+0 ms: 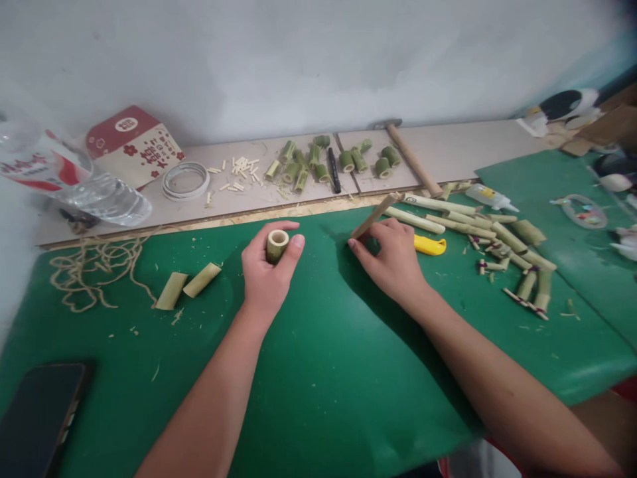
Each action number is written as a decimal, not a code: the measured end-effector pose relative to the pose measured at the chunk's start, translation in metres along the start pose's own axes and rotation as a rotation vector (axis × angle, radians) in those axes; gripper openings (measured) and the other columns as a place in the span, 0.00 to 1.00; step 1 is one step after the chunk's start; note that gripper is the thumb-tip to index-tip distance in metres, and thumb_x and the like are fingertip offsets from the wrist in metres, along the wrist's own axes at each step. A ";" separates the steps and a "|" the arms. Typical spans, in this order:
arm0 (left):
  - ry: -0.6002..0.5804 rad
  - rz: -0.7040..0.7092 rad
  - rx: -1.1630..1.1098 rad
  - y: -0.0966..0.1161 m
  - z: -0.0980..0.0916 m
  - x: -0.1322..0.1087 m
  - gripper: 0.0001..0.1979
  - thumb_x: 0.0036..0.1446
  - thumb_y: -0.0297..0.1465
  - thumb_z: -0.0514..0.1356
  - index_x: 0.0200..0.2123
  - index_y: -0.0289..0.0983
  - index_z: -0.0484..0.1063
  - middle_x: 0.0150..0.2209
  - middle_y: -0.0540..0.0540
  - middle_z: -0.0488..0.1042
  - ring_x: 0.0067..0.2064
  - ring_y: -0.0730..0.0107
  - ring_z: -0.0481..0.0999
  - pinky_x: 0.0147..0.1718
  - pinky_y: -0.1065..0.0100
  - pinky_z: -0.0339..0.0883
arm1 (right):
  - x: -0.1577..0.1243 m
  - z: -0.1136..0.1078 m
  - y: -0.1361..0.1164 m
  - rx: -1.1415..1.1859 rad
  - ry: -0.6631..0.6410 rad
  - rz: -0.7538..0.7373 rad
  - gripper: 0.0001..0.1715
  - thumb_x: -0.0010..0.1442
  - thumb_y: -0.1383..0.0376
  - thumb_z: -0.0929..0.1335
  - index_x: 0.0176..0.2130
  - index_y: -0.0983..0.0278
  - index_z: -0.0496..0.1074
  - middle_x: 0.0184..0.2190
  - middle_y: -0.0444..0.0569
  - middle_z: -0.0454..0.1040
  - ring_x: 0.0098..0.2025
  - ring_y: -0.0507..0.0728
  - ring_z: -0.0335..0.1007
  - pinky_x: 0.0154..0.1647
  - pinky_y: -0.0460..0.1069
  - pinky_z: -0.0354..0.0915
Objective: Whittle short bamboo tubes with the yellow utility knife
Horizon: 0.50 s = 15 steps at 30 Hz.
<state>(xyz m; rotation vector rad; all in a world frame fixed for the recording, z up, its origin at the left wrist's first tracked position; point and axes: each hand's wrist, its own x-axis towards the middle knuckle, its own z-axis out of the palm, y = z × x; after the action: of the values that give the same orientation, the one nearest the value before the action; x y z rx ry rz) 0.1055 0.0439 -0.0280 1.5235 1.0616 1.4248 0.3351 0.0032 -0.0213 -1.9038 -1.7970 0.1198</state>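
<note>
**Asker:** Bamboo ring [277, 244] — where is it, and who has it?

**Describer:** Head camera view. The left hand [266, 275] pinches the short hollow bamboo ring upright between thumb and fingers, open end facing up, just above a green mat [318, 372]. The fingers are curled closed around it.

**Asker:** And the other hand?

**Describer:** The right hand [393, 259] rests on the mat, well apart from the left. Its fingers are closed on a flat bamboo strip [373, 216] that slants up and away from the hand.

**Asker:** What lies near the right hand?

**Describer:** Just beside it, on its outer side, a yellow knife handle [430, 245]. Beyond that, a heap of long bamboo sticks [462, 222], a small glue bottle [490, 197], and a hammer [408, 156] farther back on a pale board.

**Asker:** And near the left hand?

**Describer:** To its outer side, two split bamboo halves [188, 285] lie on the mat, then a tangle of twine [94, 265]. Behind both hands, on the board, sit short green bamboo sections [303, 166], a black marker [333, 170], a roll of tape [186, 180], a red box [133, 143] and a plastic bottle [74, 179]. A dark phone [40, 418] lies nearest the camera, on the left arm's outer side.
</note>
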 end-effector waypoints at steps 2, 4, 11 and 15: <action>-0.004 0.003 -0.010 0.000 0.000 0.000 0.14 0.67 0.44 0.69 0.43 0.39 0.82 0.24 0.54 0.66 0.24 0.76 0.61 0.24 0.71 0.57 | 0.000 0.000 0.000 0.005 -0.009 -0.004 0.09 0.66 0.59 0.70 0.36 0.59 0.79 0.35 0.53 0.83 0.45 0.68 0.74 0.51 0.61 0.60; -0.007 0.006 -0.024 0.000 0.000 0.000 0.14 0.68 0.44 0.69 0.43 0.39 0.82 0.24 0.54 0.66 0.24 0.76 0.61 0.24 0.71 0.57 | 0.000 0.000 -0.001 0.021 -0.009 -0.012 0.08 0.66 0.60 0.70 0.37 0.59 0.79 0.37 0.52 0.84 0.46 0.68 0.74 0.52 0.61 0.60; -0.030 -0.010 -0.029 0.000 -0.001 0.000 0.15 0.68 0.45 0.68 0.44 0.40 0.82 0.25 0.54 0.65 0.24 0.75 0.60 0.24 0.70 0.55 | -0.003 0.000 -0.003 0.031 -0.012 -0.070 0.08 0.67 0.59 0.71 0.37 0.58 0.79 0.37 0.50 0.84 0.45 0.66 0.74 0.53 0.61 0.59; -0.006 -0.017 -0.039 0.000 -0.001 0.000 0.16 0.67 0.46 0.68 0.44 0.39 0.81 0.25 0.54 0.66 0.24 0.76 0.60 0.24 0.70 0.55 | -0.004 -0.003 -0.004 0.026 -0.031 -0.121 0.10 0.70 0.58 0.71 0.37 0.58 0.80 0.35 0.49 0.84 0.45 0.66 0.73 0.54 0.61 0.57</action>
<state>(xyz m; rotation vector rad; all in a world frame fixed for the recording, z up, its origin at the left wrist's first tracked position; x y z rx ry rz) 0.1050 0.0435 -0.0280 1.4869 1.0347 1.4204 0.3321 -0.0012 -0.0179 -1.7797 -1.9170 0.1296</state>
